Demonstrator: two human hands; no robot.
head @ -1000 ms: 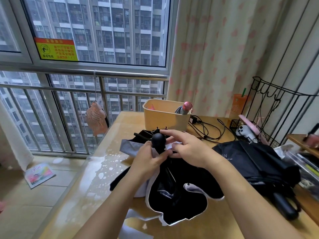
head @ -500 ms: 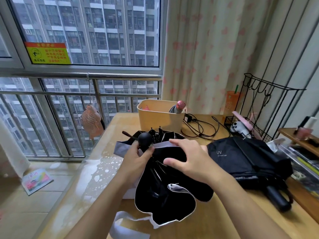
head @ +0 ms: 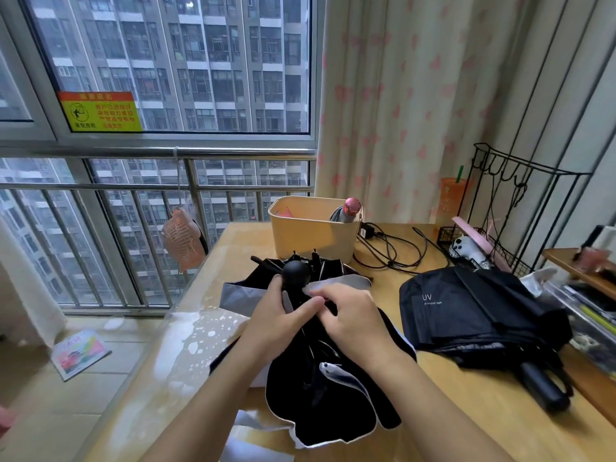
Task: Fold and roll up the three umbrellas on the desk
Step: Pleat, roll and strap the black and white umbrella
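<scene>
Head view showed the left hand gripping the grey-edged black umbrella just below its round handle, at the middle of the counter, while the right hand pinched a canopy fold beside it. Pleats hung loose, so this one seemed barely begun. At 3 o'clock the UV umbrella lay collapsed yet unrolled. A third I could not identify; most of the work seemingly remained.

You're holding the front umbrella: black cloth with a slight sheen inside, matt grey outside, round grip in matt black plastic. Second umbrella by the tabletop's right edge: matt black cloth, cylinder grip in smooth plastic. Tabletop: wood look, glossy. Bin: matt beige plastic. Rack: black metal wire.
</scene>
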